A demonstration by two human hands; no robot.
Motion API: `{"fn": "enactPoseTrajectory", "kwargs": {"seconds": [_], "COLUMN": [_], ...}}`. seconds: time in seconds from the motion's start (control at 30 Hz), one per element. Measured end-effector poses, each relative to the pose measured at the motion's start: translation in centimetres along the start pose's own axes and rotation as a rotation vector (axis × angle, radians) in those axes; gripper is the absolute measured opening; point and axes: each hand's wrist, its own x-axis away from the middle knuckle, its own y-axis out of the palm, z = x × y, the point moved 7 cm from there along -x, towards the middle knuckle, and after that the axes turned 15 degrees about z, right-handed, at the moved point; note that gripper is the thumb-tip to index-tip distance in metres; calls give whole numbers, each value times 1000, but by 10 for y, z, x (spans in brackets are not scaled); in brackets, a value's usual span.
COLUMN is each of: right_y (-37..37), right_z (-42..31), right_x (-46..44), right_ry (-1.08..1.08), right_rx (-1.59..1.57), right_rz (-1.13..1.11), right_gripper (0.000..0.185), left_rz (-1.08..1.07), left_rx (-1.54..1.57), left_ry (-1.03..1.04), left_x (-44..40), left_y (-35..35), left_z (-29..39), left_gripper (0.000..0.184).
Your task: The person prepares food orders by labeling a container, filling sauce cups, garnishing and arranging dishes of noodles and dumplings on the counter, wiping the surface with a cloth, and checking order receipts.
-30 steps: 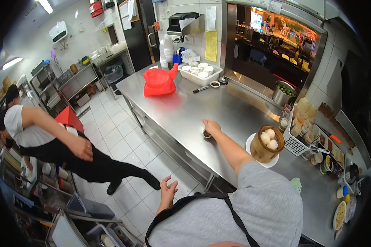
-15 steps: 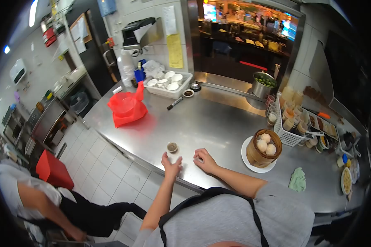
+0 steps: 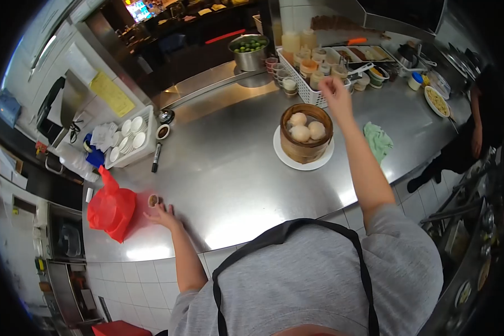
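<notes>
My left hand [image 3: 162, 216] is low over the left part of the steel counter, fingers spread. Its fingertips are right beside a small clear cup [image 3: 153, 200] with brown contents; whether they touch it I cannot tell. My right hand [image 3: 337, 96] is stretched out at the near right end of a white plastic basket [image 3: 307, 89] of sauce bottles and jars. Its fingers are loosely bent, with nothing visible in them. Just left of that arm, a round bamboo steamer [image 3: 305, 150] with three pale dumplings [image 3: 300, 133] rests on a white plate [image 3: 285, 159].
A red plastic bag [image 3: 112, 210] stands at the counter's left, near a marker [image 3: 157, 157] and a tray [image 3: 145, 137] of small white dishes. A pot [image 3: 249, 57] of green items sits by the window. A green cloth [image 3: 378, 142] lies right; a person [image 3: 459, 145] stands beyond.
My view has swung to the right. My right hand has gone from the counter's front to the sauce basket. My left hand stays near the small cup.
</notes>
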Motion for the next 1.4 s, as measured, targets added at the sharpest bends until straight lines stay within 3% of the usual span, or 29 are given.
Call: {"fn": "enactPoseTrajectory", "kwargs": {"seconds": [0.07,0.1,0.13,0.17,0.2,0.3,0.43,0.53,0.6,0.63,0.7,0.73,0.8,0.87,0.93,1.0,1.1,1.17,1.27,1.33,1.4], "right_y": [6,11,24,35,40,44,19,-18,-27,-26,-3,-1,9,6,10,17,34,46,54,47,44], "right_z": [63,75,87,97,104,110,74,6,-13,-14,-5,-10,-16,-36,-31,-31,-46,-54,-78,-70,-64], "right_x": [-62,-72,-77,-76,-73,-66,-72,-98,-110,-107,-100,-85,-59,-42,-15,-13,-13,-7,7,10,4], "right_ry": [-83,-81,-137,-193,-194,-95,-175,-356,-322,-317,47,88,29,52,-283,-267,-532,-576,-643,-677,-691], "right_rx": [398,404,615,825,827,759,668,246,-266,-258,-424,-213,43,231,691,834,1190,1170,1184,1477,1448], "right_rz": [-98,-105,-229,-356,-367,-338,-159,70,206,199,-74,-228,-640,-885,-1314,-1345,-1309,-1309,-1340,-1465,-1440], "right_gripper": [36,36,44,52,52,68,60,59,53,53,49,53,54,61,62,62,58,55,48,45,43], "left_rz": [115,136,161,195,201,188,157,142,144,142,157,154,130,120,113,122,110,-79,-445,-733,-1000], "left_rx": [-45,-123,-201,-270,-278,-385,-494,-537,-536,-545,-549,-558,-603,-595,-588,-576,-537,-299,-240,-183,-267], "left_ry": [99,240,380,427,422,520,574,615,610,603,596,597,641,630,621,621,623,621,565,454,442], "left_x": [3,5,11,35,38,54,63,60,64,65,64,61,60,61,60,57,72,107,174,230,271], "left_y": [-11,-14,-16,-11,-14,-9,0,3,4,5,4,2,4,4,4,4,29,82,173,224,268], "left_z": [0,3,6,22,16,16,22,20,21,20,20,20,18,17,15,13,9,17,31,46,30], "left_gripper": [70,67,64,63,63,63,61,60,60,60,58,58,55,54,53,53,55,54,53,48,44]}}
